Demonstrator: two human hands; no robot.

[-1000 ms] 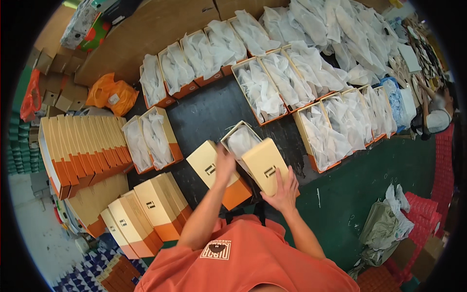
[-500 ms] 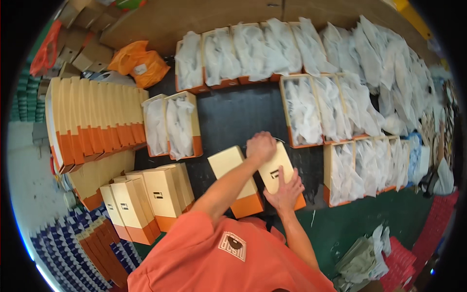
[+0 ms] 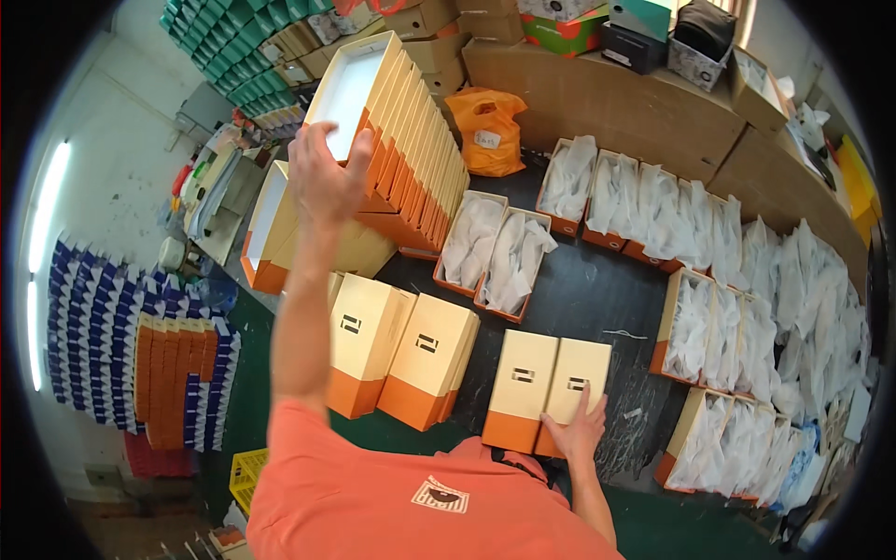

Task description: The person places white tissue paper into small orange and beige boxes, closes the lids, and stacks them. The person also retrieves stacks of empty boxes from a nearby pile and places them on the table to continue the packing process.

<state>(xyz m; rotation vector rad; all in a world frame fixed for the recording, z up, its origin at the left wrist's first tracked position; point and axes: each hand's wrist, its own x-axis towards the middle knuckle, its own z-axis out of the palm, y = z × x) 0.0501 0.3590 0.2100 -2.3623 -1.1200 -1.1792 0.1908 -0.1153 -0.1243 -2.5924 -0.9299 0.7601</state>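
Observation:
My left hand [image 3: 329,173] is raised at the far left, thumb and fingers apart, at the near end of a row of nested cream-and-orange box parts [image 3: 411,131]. The foremost of these is an open box part [image 3: 359,79] with a white inside; whether my fingertips touch it I cannot tell. My right hand [image 3: 577,431] rests with spread fingers on a closed cream-and-orange shoebox [image 3: 583,364]. Another closed shoebox [image 3: 521,373] lies flush against its left side. Both carry a small dark mark on the top.
Left of these stand more closed shoeboxes [image 3: 373,327]. Two open boxes with white-wrapped contents [image 3: 509,257] sit behind them. Similar filled boxes [image 3: 644,205] line the back and right of the black table [image 3: 597,294]. An orange plastic bag [image 3: 490,131] stands at the back.
My left hand has left the right-hand shoebox and reached over to the nested box parts. That shoebox now lies straight beside its neighbour, my right hand still on it. The view has turned left.

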